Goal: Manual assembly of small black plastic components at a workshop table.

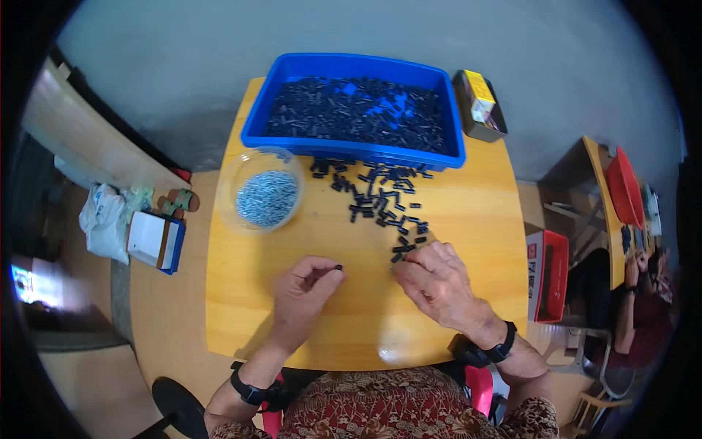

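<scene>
My left hand (306,284) rests on the wooden table (468,219) and pinches a small black part (338,268) between thumb and fingertips. My right hand (437,280) lies palm down beside it, fingers curled over the near end of a loose scatter of small black parts (382,199); whether it holds one is hidden. A blue plastic bin (355,110) full of the same black parts stands at the table's far edge. A clear round bowl (261,189) with small silvery pieces sits left of the scatter.
A dark open box (480,107) with a yellow packet stands right of the bin. On the floor are a white bag (104,216) and a white-and-blue box (155,240) at left, a red crate (550,274) at right. Another person (642,301) sits at a far right table.
</scene>
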`<state>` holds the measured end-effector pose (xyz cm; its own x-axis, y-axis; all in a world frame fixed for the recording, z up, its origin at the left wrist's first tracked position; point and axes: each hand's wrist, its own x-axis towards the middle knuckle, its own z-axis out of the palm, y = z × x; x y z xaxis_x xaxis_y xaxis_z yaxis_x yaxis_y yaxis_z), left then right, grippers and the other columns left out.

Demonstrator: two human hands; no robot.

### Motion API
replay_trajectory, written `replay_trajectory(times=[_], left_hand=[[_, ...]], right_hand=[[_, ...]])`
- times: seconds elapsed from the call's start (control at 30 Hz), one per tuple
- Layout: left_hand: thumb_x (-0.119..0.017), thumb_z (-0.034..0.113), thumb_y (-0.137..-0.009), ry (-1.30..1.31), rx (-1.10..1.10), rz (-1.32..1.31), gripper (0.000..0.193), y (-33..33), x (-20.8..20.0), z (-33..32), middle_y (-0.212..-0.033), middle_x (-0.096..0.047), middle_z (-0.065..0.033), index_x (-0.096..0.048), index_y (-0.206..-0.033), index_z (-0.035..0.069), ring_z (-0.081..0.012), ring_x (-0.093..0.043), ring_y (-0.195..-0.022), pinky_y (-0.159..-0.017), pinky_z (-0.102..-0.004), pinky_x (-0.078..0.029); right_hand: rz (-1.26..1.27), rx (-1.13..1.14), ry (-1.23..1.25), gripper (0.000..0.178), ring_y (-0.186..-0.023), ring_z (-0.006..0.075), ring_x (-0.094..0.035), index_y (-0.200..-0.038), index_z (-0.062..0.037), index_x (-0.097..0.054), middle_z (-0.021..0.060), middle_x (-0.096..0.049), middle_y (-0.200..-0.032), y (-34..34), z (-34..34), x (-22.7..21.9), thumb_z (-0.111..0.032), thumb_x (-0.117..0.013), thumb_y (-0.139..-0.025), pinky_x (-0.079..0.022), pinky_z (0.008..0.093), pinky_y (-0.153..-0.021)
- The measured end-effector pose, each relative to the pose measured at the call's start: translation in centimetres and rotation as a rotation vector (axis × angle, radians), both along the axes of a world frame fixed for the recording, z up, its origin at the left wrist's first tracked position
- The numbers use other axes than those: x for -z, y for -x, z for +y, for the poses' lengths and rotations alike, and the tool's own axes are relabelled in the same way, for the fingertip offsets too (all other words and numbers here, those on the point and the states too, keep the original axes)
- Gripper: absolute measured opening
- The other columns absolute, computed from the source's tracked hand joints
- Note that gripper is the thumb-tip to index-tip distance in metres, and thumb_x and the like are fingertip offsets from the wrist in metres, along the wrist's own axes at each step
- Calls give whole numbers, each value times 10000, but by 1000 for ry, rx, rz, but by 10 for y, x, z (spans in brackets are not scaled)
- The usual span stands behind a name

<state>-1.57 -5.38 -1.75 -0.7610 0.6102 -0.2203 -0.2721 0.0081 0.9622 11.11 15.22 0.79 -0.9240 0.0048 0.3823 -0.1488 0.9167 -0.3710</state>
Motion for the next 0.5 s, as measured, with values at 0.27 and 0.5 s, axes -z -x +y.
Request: replay_trajectory(times=[0.27,0.5], left_hand=[[-644,85,-935,-39,-36,75,126,0,12,-9,-910,-639,18,-636,-1026,-2,-33,-565,-827,-744,-189,-462],[-644,48,-925,-77,-84,30,122,-2,14,-11,-924,-649,-5,-632,-1034,-5,-66,-589,-841,-782,-209,-487]], right_hand=[[68,-66,104,106,-827,295,-548,-869,-26,-631,102,-552,-833,77,2,-15,-38,-677,-774,-451,395,-738],[-43,-73,128,113,-835,293,-564,-888,-45,-653,99,-560,-816,133,-21,24,-84,-675,-783,-481,404,-760]])
